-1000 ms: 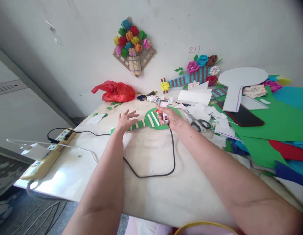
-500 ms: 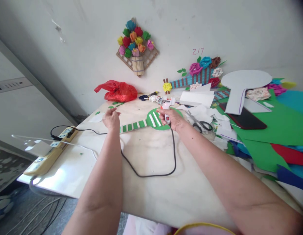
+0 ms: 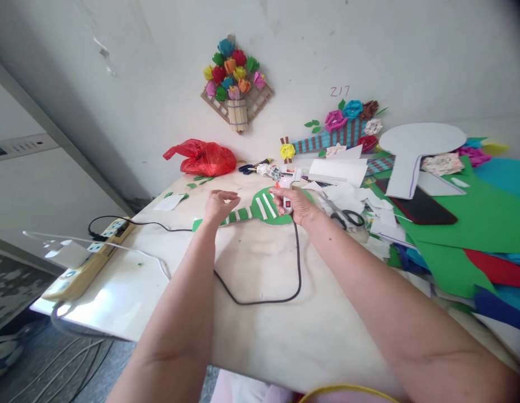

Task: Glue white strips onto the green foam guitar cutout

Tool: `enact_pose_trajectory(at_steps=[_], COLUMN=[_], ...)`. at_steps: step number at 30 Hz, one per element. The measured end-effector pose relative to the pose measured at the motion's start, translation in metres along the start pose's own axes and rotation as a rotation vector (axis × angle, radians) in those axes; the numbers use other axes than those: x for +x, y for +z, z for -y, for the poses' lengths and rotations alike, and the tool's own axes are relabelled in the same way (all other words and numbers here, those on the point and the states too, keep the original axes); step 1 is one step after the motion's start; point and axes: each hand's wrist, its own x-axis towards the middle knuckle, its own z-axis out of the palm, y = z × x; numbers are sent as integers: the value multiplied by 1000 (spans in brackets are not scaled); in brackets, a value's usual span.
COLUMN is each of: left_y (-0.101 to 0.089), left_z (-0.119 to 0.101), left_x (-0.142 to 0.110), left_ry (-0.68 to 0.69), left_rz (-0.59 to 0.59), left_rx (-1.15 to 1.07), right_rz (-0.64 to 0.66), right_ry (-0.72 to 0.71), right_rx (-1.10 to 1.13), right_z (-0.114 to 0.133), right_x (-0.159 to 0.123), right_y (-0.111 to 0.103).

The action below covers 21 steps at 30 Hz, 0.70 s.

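Observation:
My right hand (image 3: 299,206) is closed around a white-and-orange glue gun (image 3: 287,193) whose dark cord loops down over the table. Beneath the gun lies a green guitar-shaped cutout (image 3: 280,217) with white strips set across its neck and body. Over the neck hovers my left hand (image 3: 220,206), its fingers bent and pressed together. What they hold, if anything, is too small to make out. The hand hides part of the neck. A white paper piece (image 3: 169,202) and small green leaf cutouts (image 3: 198,182) lie to its left.
A yellow power strip (image 3: 89,260) sits at the left edge. Scissors (image 3: 343,215), white scraps, a dark phone (image 3: 427,207) and coloured sheets (image 3: 473,224) cover the right side. A red plastic bag (image 3: 207,158) rests at the back, below a flower decoration (image 3: 234,84).
My left hand has moved right, from beside the white paper piece to above the cutout's neck, uncovering the neck's left end. My right hand stays in place with the glue gun.

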Motion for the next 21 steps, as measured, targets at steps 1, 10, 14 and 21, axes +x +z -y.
enact_pose_trajectory(at_steps=[1,10,14,21], left_y=[3,18,15,-6], left_z=[-2,-6,-9,-6], left_x=[-1,-5,-6,4], left_ry=[46,91,22,-323], left_rz=[43,203,144,-281], left_rx=[28,196,140,-331], right_rz=[-1,-12,-66,-343], right_ry=[2,17,-36,-306], right_rx=[0,0,-56,-169], right_z=[0,2,5,24], right_x=[0,-1,1,5], right_y=[0,-1,-2,3])
